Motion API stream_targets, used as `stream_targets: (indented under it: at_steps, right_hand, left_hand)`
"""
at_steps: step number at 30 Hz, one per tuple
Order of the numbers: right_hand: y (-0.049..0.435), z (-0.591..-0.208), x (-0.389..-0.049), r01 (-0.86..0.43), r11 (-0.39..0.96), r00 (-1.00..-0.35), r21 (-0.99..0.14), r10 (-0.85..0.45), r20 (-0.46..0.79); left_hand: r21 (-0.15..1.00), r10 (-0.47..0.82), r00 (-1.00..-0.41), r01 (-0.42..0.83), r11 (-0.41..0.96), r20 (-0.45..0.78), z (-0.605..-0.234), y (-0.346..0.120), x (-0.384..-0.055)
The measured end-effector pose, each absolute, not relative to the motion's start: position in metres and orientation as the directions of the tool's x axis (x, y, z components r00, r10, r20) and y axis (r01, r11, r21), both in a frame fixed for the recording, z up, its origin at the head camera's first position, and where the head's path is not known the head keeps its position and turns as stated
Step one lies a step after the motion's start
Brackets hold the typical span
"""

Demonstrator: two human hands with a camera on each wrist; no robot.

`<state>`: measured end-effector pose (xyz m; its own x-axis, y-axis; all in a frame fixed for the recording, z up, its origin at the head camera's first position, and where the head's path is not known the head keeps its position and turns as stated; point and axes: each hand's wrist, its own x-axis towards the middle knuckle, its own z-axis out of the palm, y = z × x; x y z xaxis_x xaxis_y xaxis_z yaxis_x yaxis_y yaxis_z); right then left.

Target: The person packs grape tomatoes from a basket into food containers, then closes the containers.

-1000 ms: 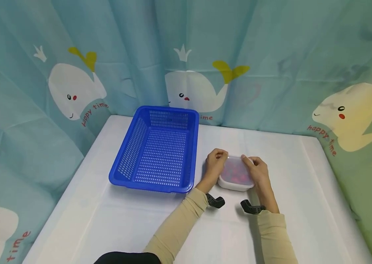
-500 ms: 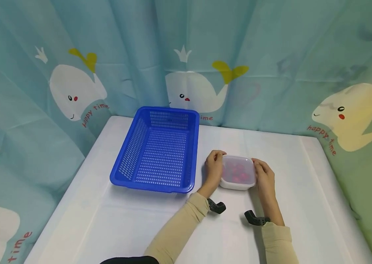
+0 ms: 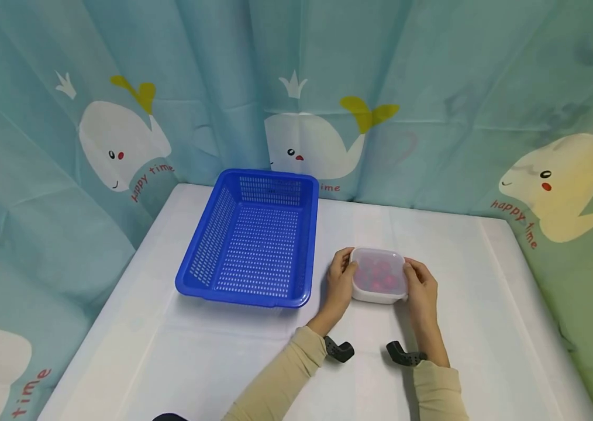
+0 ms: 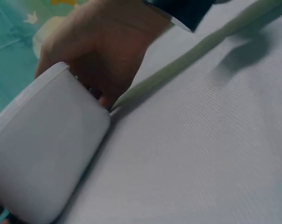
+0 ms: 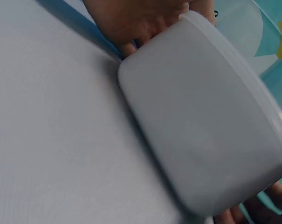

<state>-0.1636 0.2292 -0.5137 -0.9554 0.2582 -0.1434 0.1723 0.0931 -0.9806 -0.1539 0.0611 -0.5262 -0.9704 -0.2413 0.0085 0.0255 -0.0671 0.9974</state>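
A white food container [image 3: 372, 297] with a translucent lid [image 3: 379, 270] is between both hands, to the right of the blue basket. Red and pink pieces show blurred through the lid. My left hand [image 3: 340, 283] grips its left side, thumb by the lid's edge. On the opposite side my right hand [image 3: 423, 295] holds it, thumb at the rim. The left wrist view shows the container's plain front wall [image 4: 47, 140] and the right hand beyond it. Whether its base touches the table cannot be told.
A blue perforated plastic basket [image 3: 312, 234] stands on the white table [image 3: 212, 356] left of the container. A curtain [image 3: 433, 88] printed with whales hangs behind the table and along its sides.
Both hands have shifted from the lid's top edges and corners to the container's sides. The thumbs now lie at the rim. The basket has not moved.
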Motion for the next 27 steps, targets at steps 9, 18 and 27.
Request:
stream_targets:
  at_steps: [9,18,27]
  right_hand:
    - [0.228,-0.518,-0.16,0.11,0.166,-0.962,-0.98,0.264,-0.064]
    - [0.236,-0.512,-0.139,0.207,0.169,-0.964,-0.964,0.202,-0.172]
    - [0.238,-0.513,-0.13,0.201,0.108,-0.97,-0.974,0.157,-0.183]
  left_hand:
    - [0.996,-0.225,-0.974,0.051,-0.071,0.034,-0.524,0.06,-0.151]
    - [1.0,-0.211,-0.977,-0.003,-0.031,-0.01,-0.514,0.056,-0.132]
    - [0.996,-0.141,-0.987,0.087,-0.03,0.082,-0.523,0.053,-0.122]
